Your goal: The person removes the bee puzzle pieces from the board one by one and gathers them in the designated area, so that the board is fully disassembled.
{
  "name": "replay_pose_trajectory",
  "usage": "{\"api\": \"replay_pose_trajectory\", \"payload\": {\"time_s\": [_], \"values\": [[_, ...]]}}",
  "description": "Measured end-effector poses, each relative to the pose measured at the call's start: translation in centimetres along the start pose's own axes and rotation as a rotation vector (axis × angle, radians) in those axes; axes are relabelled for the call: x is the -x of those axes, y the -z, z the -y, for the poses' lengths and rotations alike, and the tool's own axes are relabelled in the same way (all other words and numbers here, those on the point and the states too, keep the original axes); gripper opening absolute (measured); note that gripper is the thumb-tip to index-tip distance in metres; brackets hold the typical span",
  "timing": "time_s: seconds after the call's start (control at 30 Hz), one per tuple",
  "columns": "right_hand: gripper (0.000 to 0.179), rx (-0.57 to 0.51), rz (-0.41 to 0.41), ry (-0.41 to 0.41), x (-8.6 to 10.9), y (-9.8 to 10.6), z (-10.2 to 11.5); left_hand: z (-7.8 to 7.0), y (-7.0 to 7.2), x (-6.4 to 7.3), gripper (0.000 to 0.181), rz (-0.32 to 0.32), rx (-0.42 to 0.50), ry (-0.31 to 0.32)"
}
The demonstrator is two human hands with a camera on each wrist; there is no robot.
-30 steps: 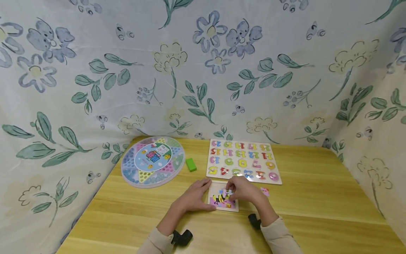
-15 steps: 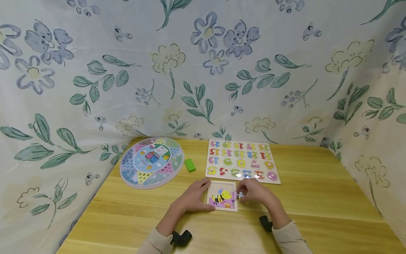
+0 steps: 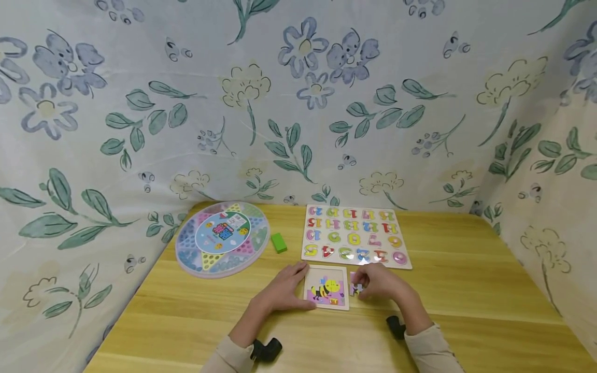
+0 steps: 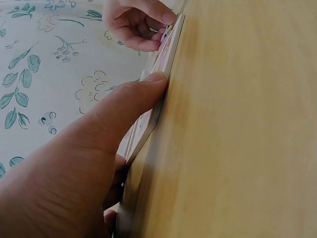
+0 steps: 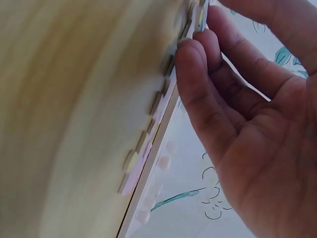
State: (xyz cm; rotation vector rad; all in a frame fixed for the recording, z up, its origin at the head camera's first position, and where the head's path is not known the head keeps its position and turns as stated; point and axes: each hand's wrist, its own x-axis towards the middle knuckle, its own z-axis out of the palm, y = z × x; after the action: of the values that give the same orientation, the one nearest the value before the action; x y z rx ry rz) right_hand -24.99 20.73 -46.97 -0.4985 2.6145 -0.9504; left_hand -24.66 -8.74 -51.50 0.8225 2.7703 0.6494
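A small square puzzle tray (image 3: 325,305) with a pale wooden rim lies on the table, partly filled with a bee picture. My left hand (image 3: 284,291) grips it along its left side, thumb (image 4: 157,77) at the near edge and fingers by the far left corner. Just right of the tray, my right hand (image 3: 383,282) pinches a small jigsaw piece (image 5: 201,21) between thumb and fingers. Beneath that hand lie pink puzzle pieces (image 5: 134,179), flat on the wood and partly hidden by the fingers in the head view.
Behind the tray lies a number puzzle board (image 3: 356,238) with colourful digits. A green block (image 3: 279,242) and a round Chinese checkers board (image 3: 223,233) sit to the left. Floral cloth (image 3: 298,155) hangs along the back edge of the wooden table (image 3: 457,295).
My right hand has moved from over the tray to its right, taking a jigsaw piece out of the bee picture to beside the tray. The left hand has stayed on the tray.
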Motion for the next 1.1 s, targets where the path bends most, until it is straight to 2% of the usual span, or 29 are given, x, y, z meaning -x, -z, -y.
{"api": "replay_pose_trajectory", "payload": {"time_s": [0.37,0.6,1.1], "values": [[0.028,-0.002,0.03,0.047,0.14,0.27,-0.46,-0.02,-0.02,-0.01,0.105,-0.006,0.007,0.004],[0.029,0.027,0.023,0.016,0.22,0.19,-0.2,-0.03,0.0,-0.01,0.106,-0.016,0.006,-0.019],[0.026,0.07,0.017,0.014,0.12,0.09,-0.07,0.02,-0.07,-0.07,0.106,-0.011,-0.004,-0.006]]}}
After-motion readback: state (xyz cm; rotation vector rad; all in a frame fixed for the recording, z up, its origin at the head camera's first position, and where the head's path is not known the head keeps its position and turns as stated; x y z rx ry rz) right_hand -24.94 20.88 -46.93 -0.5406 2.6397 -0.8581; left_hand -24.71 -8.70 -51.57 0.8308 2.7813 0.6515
